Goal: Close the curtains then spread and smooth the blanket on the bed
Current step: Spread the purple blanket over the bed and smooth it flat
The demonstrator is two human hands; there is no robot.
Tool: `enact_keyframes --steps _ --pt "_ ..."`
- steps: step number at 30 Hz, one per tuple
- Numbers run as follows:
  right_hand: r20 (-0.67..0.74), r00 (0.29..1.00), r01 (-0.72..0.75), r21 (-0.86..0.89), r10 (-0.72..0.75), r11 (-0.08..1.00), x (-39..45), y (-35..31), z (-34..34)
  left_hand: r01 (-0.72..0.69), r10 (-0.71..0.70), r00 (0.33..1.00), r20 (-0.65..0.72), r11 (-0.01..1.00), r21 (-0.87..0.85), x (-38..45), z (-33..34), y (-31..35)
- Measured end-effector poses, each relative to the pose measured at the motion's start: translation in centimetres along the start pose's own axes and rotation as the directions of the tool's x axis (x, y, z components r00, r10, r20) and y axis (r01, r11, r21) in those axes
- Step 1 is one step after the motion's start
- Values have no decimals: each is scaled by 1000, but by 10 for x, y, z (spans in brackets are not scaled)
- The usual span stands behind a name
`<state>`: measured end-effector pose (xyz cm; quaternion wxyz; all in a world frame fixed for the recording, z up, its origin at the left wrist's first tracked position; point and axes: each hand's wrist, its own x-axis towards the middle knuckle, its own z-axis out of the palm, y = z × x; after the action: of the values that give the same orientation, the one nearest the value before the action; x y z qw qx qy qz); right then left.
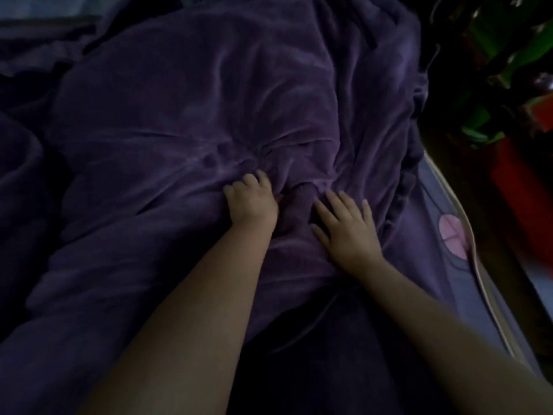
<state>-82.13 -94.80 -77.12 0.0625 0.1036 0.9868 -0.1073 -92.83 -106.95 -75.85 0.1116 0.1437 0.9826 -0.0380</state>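
Note:
A purple fleece blanket covers most of the bed in dim light, heavily wrinkled, with folds radiating from a bunched spot near the middle. My left hand has its fingers curled into that bunch and grips the blanket. My right hand lies flat beside it, fingers spread, pressing on the blanket. A raised fold of cloth stands between the two hands. No curtains are in view.
The bed's right edge shows a lighter sheet with a pink patch and pale piping. Beyond it, at the right, stand dark furniture, green plant leaves and a red object. More dark bedding lies at the left.

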Motion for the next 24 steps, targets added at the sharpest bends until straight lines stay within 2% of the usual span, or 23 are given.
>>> enact_keyframes --steps 3,6,8,9,12,16,18,19,21,22,23,24 --pt "93 993 -61 -59 67 996 0 -5 -6 -145 165 983 82 967 -210 -37 -5 -24" --pt "177 968 -156 -122 176 980 -16 -15 -8 -126 294 920 260 848 -515 -77 -17 -39" --pt "228 952 -168 -162 203 972 -37 -24 -9 -85 341 882 326 795 -600 -116 -20 -45" --pt "253 946 -165 -157 202 974 -50 -29 -11 -80 344 887 310 774 -629 -137 -21 -49" --pt "358 918 -146 -99 172 984 -91 -42 -18 -135 223 973 58 755 -642 -205 -31 -76" --pt "500 863 -86 2 73 996 -161 -68 -27 -218 112 968 -226 824 -522 -281 -61 -116" --pt "495 869 -84 133 7 988 -196 -93 -27 -200 5 938 -346 824 -530 -312 -78 -136" --pt "476 879 -135 281 -16 950 -214 -111 -30 -191 -53 916 -398 814 -549 -330 -87 -146" --pt "490 868 -258 582 -78 771 -243 -150 -35 -196 -167 853 -494 775 -601 -362 -104 -165" --pt "533 837 -332 673 -122 661 -254 -170 -36 -206 -219 817 -534 753 -624 -377 -109 -174" --pt "575 801 -374 695 -164 614 -264 -186 -35 -202 -272 784 -558 737 -644 -390 -112 -183" --pt "587 783 -342 682 -205 646 -272 -199 -35 -175 -320 766 -558 731 -659 -402 -113 -192"
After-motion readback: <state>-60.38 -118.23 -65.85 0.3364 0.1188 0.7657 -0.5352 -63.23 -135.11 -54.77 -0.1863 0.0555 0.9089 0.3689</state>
